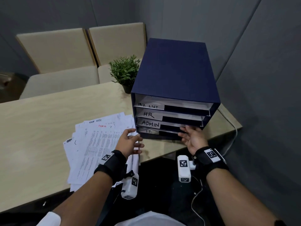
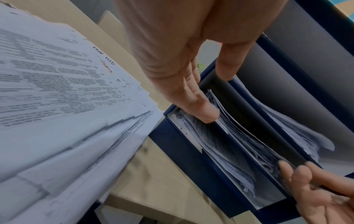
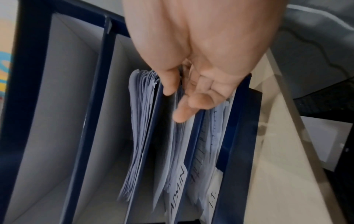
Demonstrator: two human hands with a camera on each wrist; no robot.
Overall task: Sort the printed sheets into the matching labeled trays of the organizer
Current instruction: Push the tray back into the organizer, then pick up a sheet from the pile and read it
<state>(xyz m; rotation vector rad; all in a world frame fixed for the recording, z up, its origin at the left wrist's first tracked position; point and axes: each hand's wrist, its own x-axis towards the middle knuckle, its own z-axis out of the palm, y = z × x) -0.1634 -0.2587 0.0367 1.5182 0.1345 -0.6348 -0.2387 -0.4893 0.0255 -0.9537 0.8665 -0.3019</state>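
Observation:
A dark blue organizer (image 1: 175, 70) stands on the wooden table (image 1: 40, 121), with four trays labeled TASK LIST, HR, ADMIN (image 3: 178, 189) and IT (image 3: 212, 198). Printed sheets lie in the lower trays. A loose pile of printed sheets (image 1: 97, 144) is spread left of it, with handwritten "TASK LIST" and red "ADMIN" showing on sheets near its far edge. My left hand (image 1: 132, 141) hovers over the pile's right edge, and its straight fingers (image 2: 203, 112) touch the left front of the bottom IT tray (image 2: 220, 151). My right hand (image 1: 189, 136) is palm up, its fingers (image 3: 184, 115) on the sheets in the ADMIN tray.
A small potted plant (image 1: 124, 72) stands behind the organizer's left corner. Two beige chairs (image 1: 65, 62) face the table's far side. Grey walls close in at the right and back. A white cable (image 1: 231, 128) runs off the table's right edge. The table's front edge lies just below both hands.

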